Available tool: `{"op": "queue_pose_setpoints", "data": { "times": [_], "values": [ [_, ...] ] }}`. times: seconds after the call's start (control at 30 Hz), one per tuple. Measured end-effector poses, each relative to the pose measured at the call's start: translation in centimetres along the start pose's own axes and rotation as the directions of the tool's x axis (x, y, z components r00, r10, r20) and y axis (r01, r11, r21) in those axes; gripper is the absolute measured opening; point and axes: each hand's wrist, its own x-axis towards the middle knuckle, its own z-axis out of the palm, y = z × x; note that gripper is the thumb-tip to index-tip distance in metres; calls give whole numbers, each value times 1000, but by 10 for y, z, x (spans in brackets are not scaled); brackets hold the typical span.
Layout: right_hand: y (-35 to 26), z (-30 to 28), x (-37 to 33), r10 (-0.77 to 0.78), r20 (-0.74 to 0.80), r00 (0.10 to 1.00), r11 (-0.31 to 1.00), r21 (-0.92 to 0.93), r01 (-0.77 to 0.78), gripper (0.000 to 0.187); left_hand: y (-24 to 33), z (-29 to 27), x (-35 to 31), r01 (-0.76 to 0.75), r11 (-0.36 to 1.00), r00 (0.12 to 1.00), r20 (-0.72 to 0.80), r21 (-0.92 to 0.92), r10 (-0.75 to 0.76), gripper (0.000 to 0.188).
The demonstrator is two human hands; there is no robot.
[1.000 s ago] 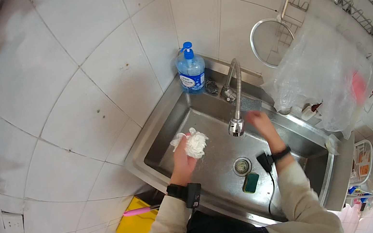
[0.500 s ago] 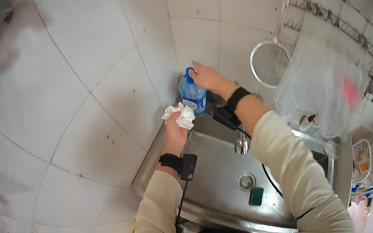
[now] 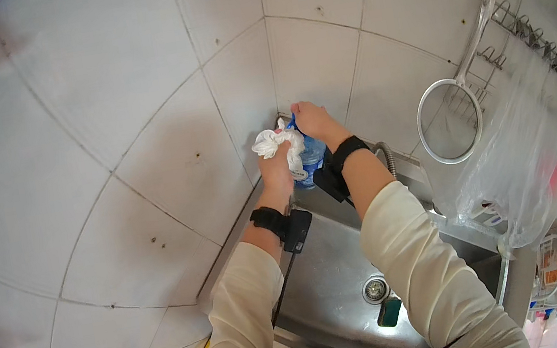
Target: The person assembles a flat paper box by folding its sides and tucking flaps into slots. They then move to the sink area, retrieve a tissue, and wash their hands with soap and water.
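Note:
A clear plastic bottle point(image 3: 313, 157) with blue liquid-like tint, a blue label and a blue top stands in the far corner behind the sink. My right hand point(image 3: 320, 126) is closed on its blue top. Crumpled white tissue point(image 3: 268, 143) sits in my left hand point(image 3: 276, 168), whose fingers are wrapped round it. That tissue is up against the bottle's left side and top, covering part of both. Fingertips of each hand are partly hidden.
Below my arms lies the steel sink point(image 3: 312, 271), with a drain point(image 3: 375, 290) and a green sponge point(image 3: 389, 312). On the right wall hang a round strainer point(image 3: 449, 121), a hook rack point(image 3: 533, 35) and plastic bags point(image 3: 526, 171). Tiled walls meet just behind the bottle.
My left hand has brought the tissue up and right, from beside the bottle onto its upper part. My right hand stays at the top. The whole view has shifted somewhat.

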Motion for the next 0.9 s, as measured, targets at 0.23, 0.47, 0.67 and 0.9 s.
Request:
{"op": "queue_pose_setpoints", "data": {
  "times": [0.23, 0.47, 0.67, 0.9],
  "values": [
    [-6, 4, -6, 23, -5, 1000, 991, -135, -23, 50, -1, -7, 9, 37, 999, 999, 17, -20, -37, 35],
    [-2, -4, -30, -131, -307, 943, 986, -143, 90, 48, 16, -2, -32, 184, 982, 971, 163, -34, -176, 27],
    [-62, -13, -199, -249, -210, 946, 935, 204, 291, 50, 43, -17, -150, 392, 884, 919, 139, -255, -368, 26],
    [17, 96, -394, 184, -372, 910, 641, 747, 175, 46, -36, -47, -293, 570, 818, 818, 142, -76, -557, 31]
  ]
}}
